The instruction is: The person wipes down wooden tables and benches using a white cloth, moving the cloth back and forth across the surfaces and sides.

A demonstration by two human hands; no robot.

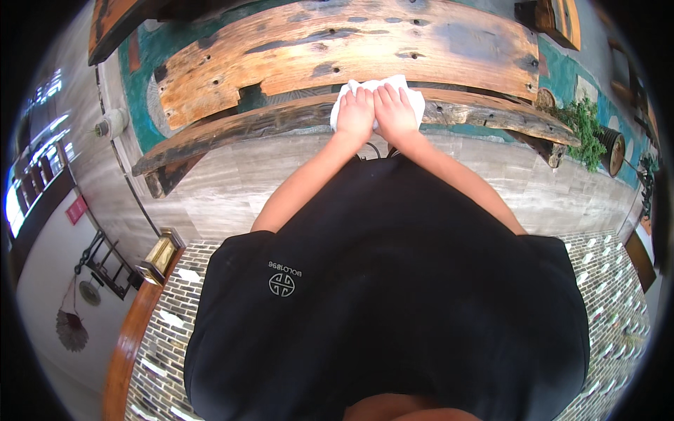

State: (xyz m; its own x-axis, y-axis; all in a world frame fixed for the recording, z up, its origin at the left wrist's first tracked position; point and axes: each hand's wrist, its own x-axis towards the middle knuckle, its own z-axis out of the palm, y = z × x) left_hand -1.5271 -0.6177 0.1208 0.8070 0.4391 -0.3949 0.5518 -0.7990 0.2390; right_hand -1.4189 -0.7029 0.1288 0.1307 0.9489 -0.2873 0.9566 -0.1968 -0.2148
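Observation:
Both of my hands lie side by side on a white cloth [416, 105], which is bunched over a narrow, weathered wooden plank [284, 117] in front of me. The fingers of my left hand [356, 116] point away from me and press onto the cloth's left part. My right hand [394, 111] covers its right part, and the two hands meet at the thumbs. Part of the cloth is hidden under the palms. Just beyond the plank is a wide wooden slab [368, 50] with dark grain, several holes and a notch in its near edge.
Splayed wooden legs [171, 176] support the narrow plank. Other wooden furniture [558, 23] stands at the far right. A green plant [582, 134] grows near the plank's right end, beside a round dark container [613, 150]. A lantern-like box [160, 258] is at the left, by a brick-patterned surface [174, 294].

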